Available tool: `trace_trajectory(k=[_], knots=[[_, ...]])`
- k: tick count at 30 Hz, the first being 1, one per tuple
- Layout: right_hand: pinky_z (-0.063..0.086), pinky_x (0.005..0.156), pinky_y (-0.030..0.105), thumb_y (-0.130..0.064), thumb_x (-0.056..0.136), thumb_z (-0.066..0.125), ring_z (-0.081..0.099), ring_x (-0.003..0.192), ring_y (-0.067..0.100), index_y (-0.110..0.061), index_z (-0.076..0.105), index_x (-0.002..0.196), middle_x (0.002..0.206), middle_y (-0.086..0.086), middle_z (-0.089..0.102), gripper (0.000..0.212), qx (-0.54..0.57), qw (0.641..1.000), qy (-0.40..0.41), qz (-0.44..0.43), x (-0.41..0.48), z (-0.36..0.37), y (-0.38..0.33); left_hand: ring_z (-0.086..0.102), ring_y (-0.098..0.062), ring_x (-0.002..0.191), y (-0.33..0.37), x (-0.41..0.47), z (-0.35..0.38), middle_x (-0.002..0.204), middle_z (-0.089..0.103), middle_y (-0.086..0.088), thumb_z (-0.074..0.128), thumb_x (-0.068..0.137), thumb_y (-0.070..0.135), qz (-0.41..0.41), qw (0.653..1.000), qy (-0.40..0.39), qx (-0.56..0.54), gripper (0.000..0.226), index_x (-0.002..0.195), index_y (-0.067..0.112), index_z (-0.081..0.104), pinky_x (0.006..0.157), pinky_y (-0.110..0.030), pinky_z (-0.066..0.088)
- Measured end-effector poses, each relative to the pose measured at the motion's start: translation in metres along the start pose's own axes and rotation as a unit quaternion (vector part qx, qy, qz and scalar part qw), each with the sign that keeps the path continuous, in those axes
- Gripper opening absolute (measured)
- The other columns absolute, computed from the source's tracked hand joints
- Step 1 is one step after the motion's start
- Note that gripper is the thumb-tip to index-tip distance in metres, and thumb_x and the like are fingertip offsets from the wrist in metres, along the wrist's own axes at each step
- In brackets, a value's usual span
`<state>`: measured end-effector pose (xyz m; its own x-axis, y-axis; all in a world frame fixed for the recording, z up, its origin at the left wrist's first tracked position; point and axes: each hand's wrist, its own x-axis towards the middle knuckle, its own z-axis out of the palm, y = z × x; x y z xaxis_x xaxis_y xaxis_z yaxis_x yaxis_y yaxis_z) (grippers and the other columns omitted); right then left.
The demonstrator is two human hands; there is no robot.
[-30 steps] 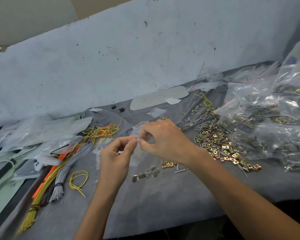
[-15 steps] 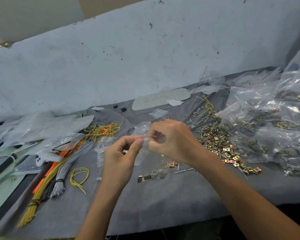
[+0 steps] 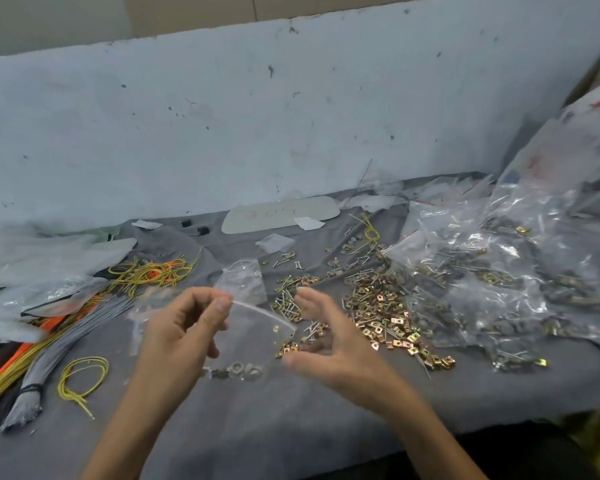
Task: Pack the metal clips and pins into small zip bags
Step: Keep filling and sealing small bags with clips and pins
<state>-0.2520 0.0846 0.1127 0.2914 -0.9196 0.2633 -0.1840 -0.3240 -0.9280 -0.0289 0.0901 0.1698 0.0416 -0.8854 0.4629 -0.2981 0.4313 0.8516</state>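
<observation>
Small zip bag (image 3: pixel 257 337), centre frame, is pinched at its zip-strip corner by the left hand (image 3: pixel 177 337). Right hand (image 3: pixel 333 348) is loosely spread, nothing held. Bag judged limp and slippery, best gripped at the strip. Clips (image 3: pixel 381 306), right of centre, judged light and sharp-edged.

A scuffed pale-blue board (image 3: pixel 291 116) stands upright behind the grey cloth-covered table (image 3: pixel 291 431).

My grey-clothed bench (image 3: pixel 326 420) is a mess: gold clips (image 3: pixel 388 317) and pins (image 3: pixel 288 303) piled in the middle, packed bags (image 3: pixel 499 271) heaped on the right, grey wires (image 3: pixel 49 358) and a yellow loop (image 3: pixel 84 375) on the left, and a pale card (image 3: pixel 281 214) at the back.
</observation>
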Motion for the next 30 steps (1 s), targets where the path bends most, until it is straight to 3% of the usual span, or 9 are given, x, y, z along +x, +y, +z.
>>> trace_trajectory(k=[2,5,8,11,14,17,19,22,30], knots=[[0.058,0.076,0.025,-0.039,0.076,0.082,0.067,0.090,0.002,-0.045,0.058,0.126,0.117,-0.022,0.065,0.057,0.017,1.000,-0.009,0.014,-0.003,0.017,0.007,0.060,-0.016,0.060,-0.002,-0.002,0.014,0.073,0.066,-0.008,0.062,0.086,0.029,-0.001,0.999,-0.010,-0.040,0.017,0.088,0.014,0.071,0.047,-0.024,0.050],[0.047,0.057,0.026,-0.015,0.089,0.072,0.060,0.064,0.011,-0.015,0.072,0.092,0.076,0.005,0.070,0.004,0.064,0.997,0.030,0.020,-0.006,0.012,0.010,0.071,-0.015,0.075,-0.007,-0.003,0.025,0.084,0.072,-0.008,0.063,0.086,0.026,-0.023,0.996,-0.034,-0.079,0.019,0.101,0.022,0.075,0.049,-0.025,0.053],[0.044,0.050,0.015,-0.014,0.093,0.068,0.059,0.056,0.005,-0.019,0.072,0.086,0.071,-0.002,0.068,0.010,0.089,0.994,0.054,0.032,-0.003,-0.038,0.003,0.073,-0.012,0.085,-0.026,0.000,0.024,0.097,0.076,0.000,0.063,0.090,0.027,-0.062,0.997,-0.043,-0.024,0.031,0.121,0.031,0.066,0.054,-0.027,0.058],[0.049,0.054,0.023,-0.028,0.089,0.069,0.059,0.060,0.007,-0.023,0.075,0.092,0.077,-0.002,0.071,0.009,0.123,0.979,0.152,0.056,0.016,-0.114,-0.005,0.072,-0.010,0.083,-0.055,-0.004,0.015,0.093,0.076,0.006,0.061,0.098,0.015,-0.110,0.993,-0.041,0.022,0.022,0.110,0.033,0.068,0.055,-0.026,0.055],[0.054,0.062,0.024,-0.023,0.093,0.069,0.063,0.069,0.008,-0.013,0.072,0.093,0.075,-0.002,0.070,0.011,0.234,0.906,0.351,0.039,0.052,-0.189,0.000,0.069,-0.006,0.078,-0.086,-0.008,0.006,0.085,0.075,0.002,0.062,0.098,0.009,-0.137,0.988,-0.029,0.058,0.022,0.102,0.029,0.071,0.059,-0.020,0.052],[0.058,0.075,0.024,-0.025,0.092,0.071,0.069,0.094,0.015,-0.006,0.060,0.124,0.106,0.006,0.068,0.038,0.283,0.845,0.445,0.088,0.069,-0.220,0.025,0.066,0.006,0.078,-0.110,-0.003,-0.002,0.083,0.074,0.018,0.065,0.095,0.006,-0.140,0.985,-0.005,0.103,0.022,0.095,0.027,0.072,0.065,-0.007,0.046],[0.060,0.074,0.024,-0.022,0.092,0.070,0.068,0.100,0.019,-0.008,0.057,0.129,0.119,0.010,0.065,0.042,0.245,0.855,0.436,0.139,0.064,-0.202,0.043,0.063,0.012,0.079,-0.125,0.005,-0.004,0.080,0.073,0.021,0.066,0.094,0.008,-0.142,0.979,0.012,0.149,0.025,0.088,0.032,0.071,0.067,-0.004,0.043],[0.056,0.057,0.022,-0.009,0.093,0.066,0.067,0.079,0.015,-0.013,0.067,0.112,0.097,0.008,0.072,0.019,0.180,0.901,0.367,0.144,0.053,-0.134,0.064,0.066,-0.002,0.086,-0.147,0.023,-0.003,0.084,0.069,0.016,0.064,0.094,0.015,-0.155,0.958,0.011,0.243,0.021,0.087,0.035,0.067,0.075,-0.022,0.048],[0.042,0.053,0.022,-0.019,0.096,0.064,0.056,0.058,0.003,-0.045,0.065,0.095,0.072,-0.015,0.065,0.026,-0.128,0.985,0.112,0.023,0.029,0.042,0.092,0.065,-0.030,0.106,-0.190,0.106,0.028,0.109,0.074,-0.007,0.058,0.096,0.020,-0.119,0.932,0.034,0.339,0.019,0.110,0.014,0.071,0.089,-0.040,0.051]])
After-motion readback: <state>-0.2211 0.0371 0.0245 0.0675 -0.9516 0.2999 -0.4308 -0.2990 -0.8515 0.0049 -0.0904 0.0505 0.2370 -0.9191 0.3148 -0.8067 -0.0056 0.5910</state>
